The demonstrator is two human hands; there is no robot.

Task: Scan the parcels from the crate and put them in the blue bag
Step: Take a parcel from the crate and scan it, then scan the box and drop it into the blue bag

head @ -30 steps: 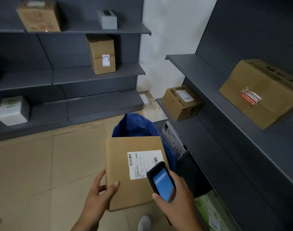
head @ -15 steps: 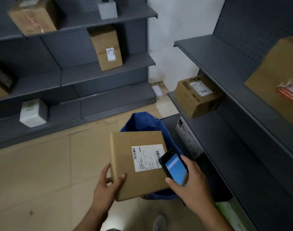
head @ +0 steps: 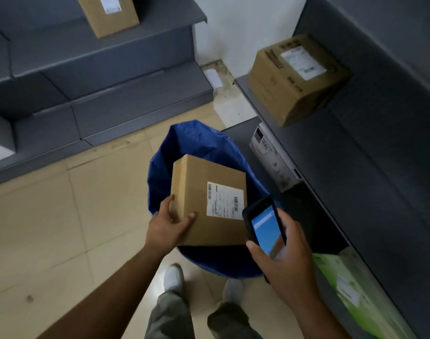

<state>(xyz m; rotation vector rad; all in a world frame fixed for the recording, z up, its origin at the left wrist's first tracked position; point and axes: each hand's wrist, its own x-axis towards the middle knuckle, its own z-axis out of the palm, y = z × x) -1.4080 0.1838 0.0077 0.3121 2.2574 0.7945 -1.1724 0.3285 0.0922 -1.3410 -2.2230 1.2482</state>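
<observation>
Hidden: scanner (head: 265,225) covers the near right corner of the parcel (head: 197,189); the parcel covers most of the bag (head: 197,140) opening.
Cut off: the box (head: 109,13) on the far shelf, by the top edge; the green box (head: 355,289), by the lower right edge, blurred.
Unreadable: label (head: 225,200) text; barcodes show at two corners.
Dark space under right shelf: contents cannot be made out.
Parcel look: plain brown cardboard, flat, square-edged, white label on top.
Parcel position: held over the bag's open mouth; contact with the bag cannot be told.
Left hand (head: 167,225): grasps the parcel's near left corner, thumb on top.
Right hand (head: 287,255): wrapped round the scanner, blue screen facing up.
</observation>
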